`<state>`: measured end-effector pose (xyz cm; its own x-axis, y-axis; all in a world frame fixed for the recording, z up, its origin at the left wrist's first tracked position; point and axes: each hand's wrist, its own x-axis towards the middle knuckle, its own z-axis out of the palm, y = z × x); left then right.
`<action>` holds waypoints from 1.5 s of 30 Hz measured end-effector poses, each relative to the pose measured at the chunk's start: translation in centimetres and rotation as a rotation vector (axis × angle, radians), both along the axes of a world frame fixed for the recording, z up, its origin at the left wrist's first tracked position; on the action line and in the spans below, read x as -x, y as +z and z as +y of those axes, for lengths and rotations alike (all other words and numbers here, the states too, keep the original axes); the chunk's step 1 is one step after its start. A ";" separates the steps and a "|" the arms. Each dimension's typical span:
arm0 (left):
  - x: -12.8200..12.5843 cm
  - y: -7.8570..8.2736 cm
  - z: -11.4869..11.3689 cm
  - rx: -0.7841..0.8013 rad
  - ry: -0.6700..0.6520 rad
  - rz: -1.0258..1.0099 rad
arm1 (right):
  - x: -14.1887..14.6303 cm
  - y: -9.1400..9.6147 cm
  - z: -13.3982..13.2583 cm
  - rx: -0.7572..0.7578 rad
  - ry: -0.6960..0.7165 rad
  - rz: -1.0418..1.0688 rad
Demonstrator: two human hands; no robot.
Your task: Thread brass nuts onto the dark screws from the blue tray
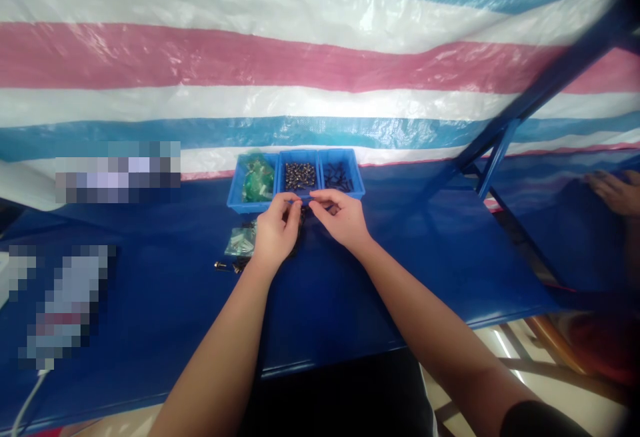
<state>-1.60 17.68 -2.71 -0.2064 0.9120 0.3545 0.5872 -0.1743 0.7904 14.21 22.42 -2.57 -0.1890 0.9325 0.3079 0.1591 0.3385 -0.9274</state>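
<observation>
My left hand (277,230) and my right hand (343,218) meet just in front of the blue bins, fingertips close together. Thumb and fingers are pinched on each hand; whatever they hold is too small to make out. Under and beside my left hand lie dark parts, partly hidden by it. A clear plastic bag (241,242) with pale pieces rests left of that hand. Nearer to me is a small dark part with a brass-coloured end (220,266).
Three joined blue bins hold green plastic material (259,180), small brassy metal parts (300,176) and dark thin parts (336,176). A blue table (330,317) carries them, before a striped sheet (320,67). Another person's hand (617,192) is at far right, beyond a blue metal frame (500,154).
</observation>
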 end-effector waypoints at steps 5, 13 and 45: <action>-0.1 0.1 -0.1 -0.015 0.011 0.010 | 0.0 0.3 -0.1 -0.004 0.006 -0.009; -0.1 0.0 -0.1 -0.016 0.002 0.014 | 0.0 0.0 -0.1 -0.010 0.013 -0.011; 0.0 0.0 0.0 -0.015 0.016 0.041 | -0.1 0.0 0.0 -0.031 0.023 0.003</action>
<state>-1.56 17.67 -2.70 -0.2062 0.9031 0.3767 0.6223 -0.1761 0.7627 14.28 22.44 -2.58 -0.2092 0.9179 0.3372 0.1481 0.3706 -0.9169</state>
